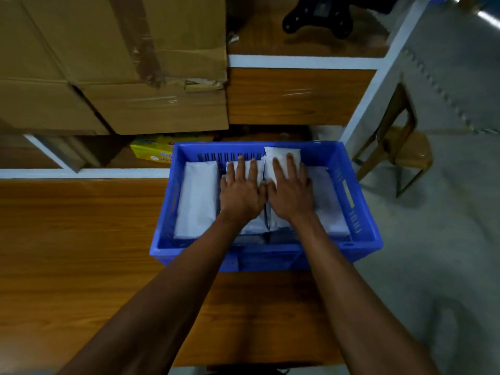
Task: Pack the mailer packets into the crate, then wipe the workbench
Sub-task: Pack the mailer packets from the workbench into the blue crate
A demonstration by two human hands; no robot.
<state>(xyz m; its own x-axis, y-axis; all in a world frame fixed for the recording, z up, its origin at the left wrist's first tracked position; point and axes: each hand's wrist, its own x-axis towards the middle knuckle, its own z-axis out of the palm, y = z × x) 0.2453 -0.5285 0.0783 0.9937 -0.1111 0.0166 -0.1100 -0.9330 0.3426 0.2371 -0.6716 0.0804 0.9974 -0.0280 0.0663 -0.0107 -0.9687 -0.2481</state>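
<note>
white packets [197, 197] — crated, under flat hands [266, 194]

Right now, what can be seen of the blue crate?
The blue crate looks like moulded plastic, rectangular, open-topped, with slotted walls. It sits upright at the wooden workbench's right end. White mailer packets lie side by side inside; the left hand and right hand press flat on the middle ones.

Dim indoor light, slightly soft focus overall. Glare streak on wood panel [297, 93] and top-right corner (bright spot). Wide-angle bending at edges; cardboard boxes [108, 63] blurry, floor [446, 239] shadowed.
</note>
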